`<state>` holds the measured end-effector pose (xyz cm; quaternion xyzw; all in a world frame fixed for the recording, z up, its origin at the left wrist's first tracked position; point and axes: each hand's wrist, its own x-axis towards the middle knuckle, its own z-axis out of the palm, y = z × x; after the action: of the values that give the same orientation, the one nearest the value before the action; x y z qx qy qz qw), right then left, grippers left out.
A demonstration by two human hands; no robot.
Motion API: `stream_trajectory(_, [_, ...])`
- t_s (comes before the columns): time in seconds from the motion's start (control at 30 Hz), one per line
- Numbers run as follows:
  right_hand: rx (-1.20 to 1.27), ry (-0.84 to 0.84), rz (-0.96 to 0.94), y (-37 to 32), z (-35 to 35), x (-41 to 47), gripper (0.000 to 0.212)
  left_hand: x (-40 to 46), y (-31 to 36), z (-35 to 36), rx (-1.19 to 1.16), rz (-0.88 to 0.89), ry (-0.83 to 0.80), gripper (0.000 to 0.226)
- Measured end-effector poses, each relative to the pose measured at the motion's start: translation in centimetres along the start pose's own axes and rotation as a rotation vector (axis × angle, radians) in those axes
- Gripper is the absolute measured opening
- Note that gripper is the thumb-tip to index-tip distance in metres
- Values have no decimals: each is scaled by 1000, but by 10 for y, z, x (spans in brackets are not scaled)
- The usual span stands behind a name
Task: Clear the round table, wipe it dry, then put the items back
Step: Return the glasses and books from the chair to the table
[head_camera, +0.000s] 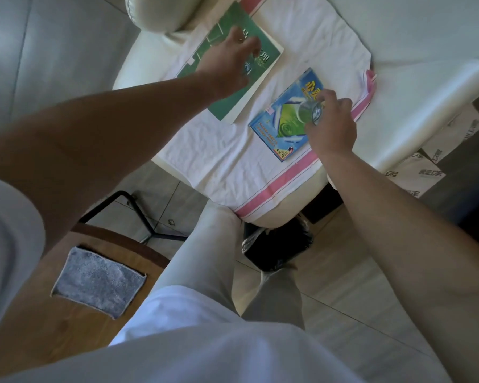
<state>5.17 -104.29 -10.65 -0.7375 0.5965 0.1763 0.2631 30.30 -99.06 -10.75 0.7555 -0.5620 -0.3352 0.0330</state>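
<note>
Grey cloth (98,281) flat on round wooden table (67,341); green book (233,87), blue book (282,123) on sofa towel.
</note>
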Motion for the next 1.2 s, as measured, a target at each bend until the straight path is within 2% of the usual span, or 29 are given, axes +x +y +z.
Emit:
stream_trajectory(0.13, [25,31,2,6,-2,-6,49,-4,-4,-5,16,4,-10,44])
stream_trajectory(0.33, [87,70,-39,22,-10,-27,57,-45,-4,0,-19,-22,86,46])
stream_trajectory(0.53, [189,136,-100,40,-40,-77,57,-96,27,-12,2,-78,93,54])
stream_trajectory(0.73, [251,231,-288,86,-73,-180,55,-172,102,-30,7,-64,118,56])
stream_trajectory(0.9, [277,327,-464,143,-114,-280,49,-264,185,-42,-36,29,181,54])
stream_trajectory(1.07, [267,402,-574,179,-157,-349,50,-342,244,-61,-48,126,235,57])
stream_trajectory(1.2, [353,425,-638,199,-182,-392,52,-404,283,-75,-75,133,283,61])
